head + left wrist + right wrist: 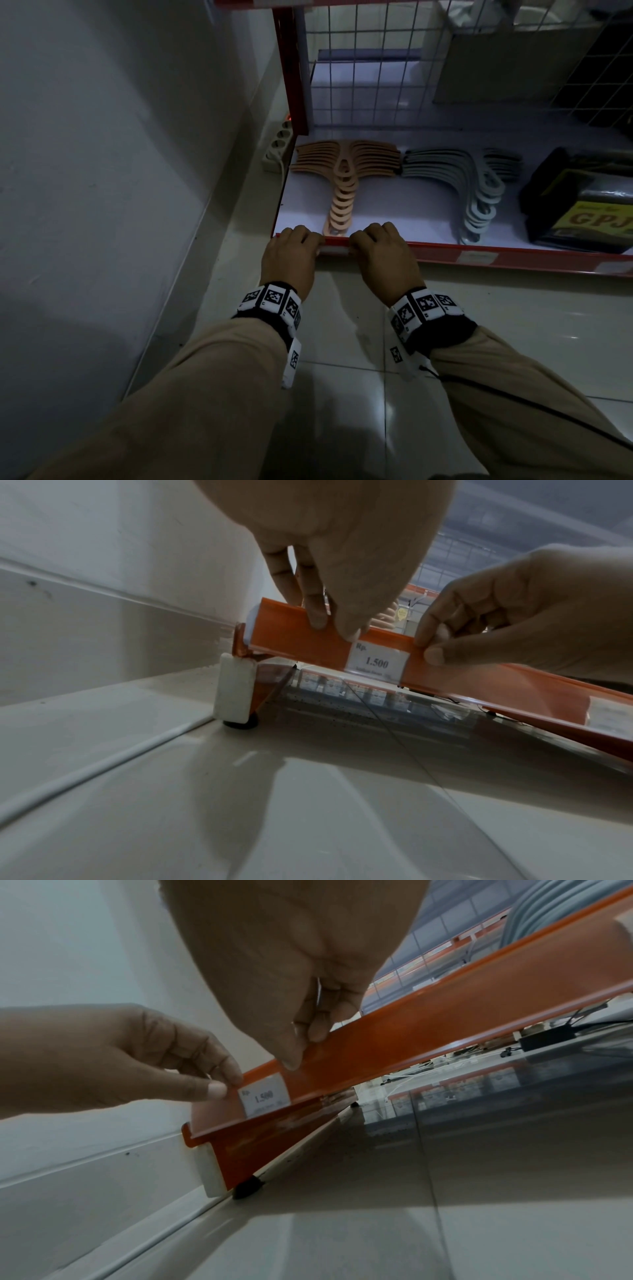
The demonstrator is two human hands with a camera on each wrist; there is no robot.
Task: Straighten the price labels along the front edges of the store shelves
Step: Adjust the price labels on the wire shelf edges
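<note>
Fingers (316, 615) of the left hand (287, 255) pinch the orange rail (462, 680) at the bottom shelf's (394, 219) front edge, thumb at the price label's (377, 661) left end; the right hand (383, 255) pinches its right end. Tan hangers (344, 178) lie behind.

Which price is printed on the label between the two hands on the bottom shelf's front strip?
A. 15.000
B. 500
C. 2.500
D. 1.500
D: the left wrist view shows the white price label reading "Rp. 1.500", set in the orange strip, with the left hand and right hand pinching the strip at either end of it.
</note>
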